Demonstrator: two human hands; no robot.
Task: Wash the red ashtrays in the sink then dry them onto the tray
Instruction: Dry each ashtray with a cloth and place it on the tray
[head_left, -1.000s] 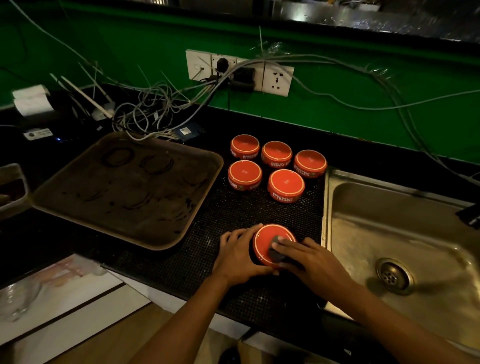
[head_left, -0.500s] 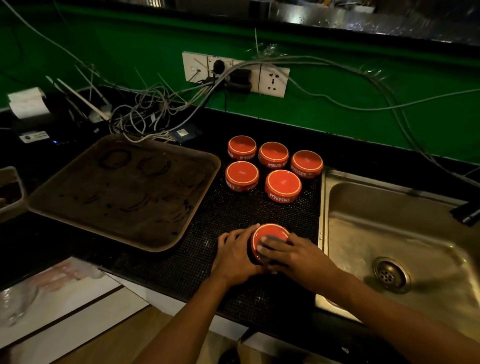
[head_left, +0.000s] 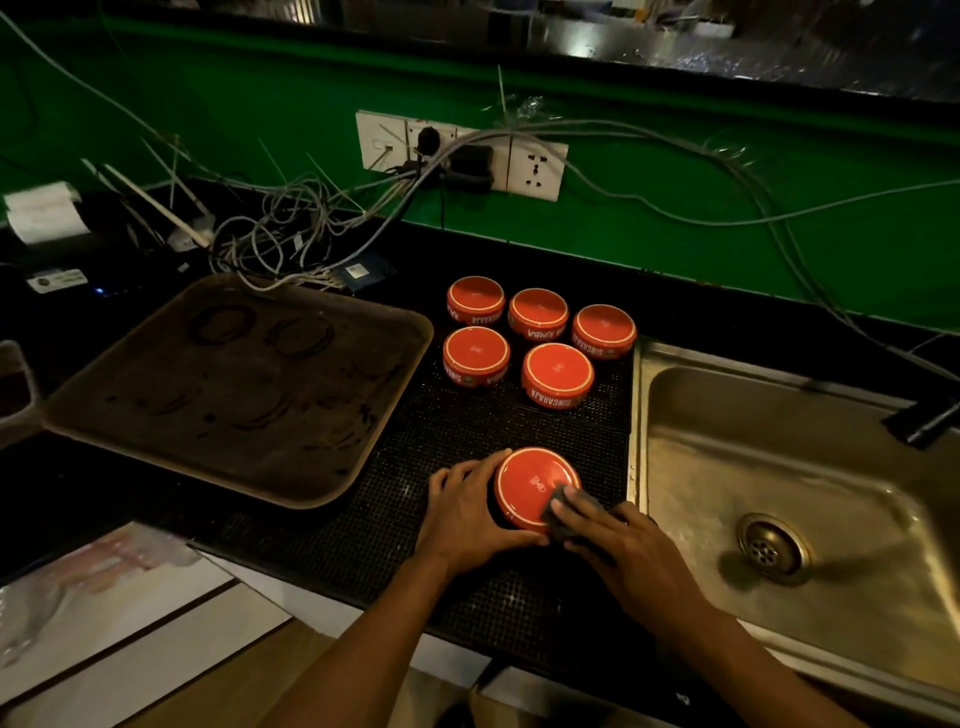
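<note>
A red ashtray sits upside down on the black dotted mat near the counter's front. My left hand grips its left side. My right hand presses a dark cloth onto the ashtray's lower right edge. Several more red ashtrays stand upside down in two rows at the back of the mat. The brown tray lies to the left with dark ring marks and nothing on it. The steel sink is to the right.
A tangle of cables and a wall socket strip lie behind the tray and ashtrays. A dark tap spout pokes in over the sink's right side. A receipt printer stands at the far left.
My right hand with the cloth has slid from the middle of the ashtray's base to its lower right edge. My left hand keeps its hold.
</note>
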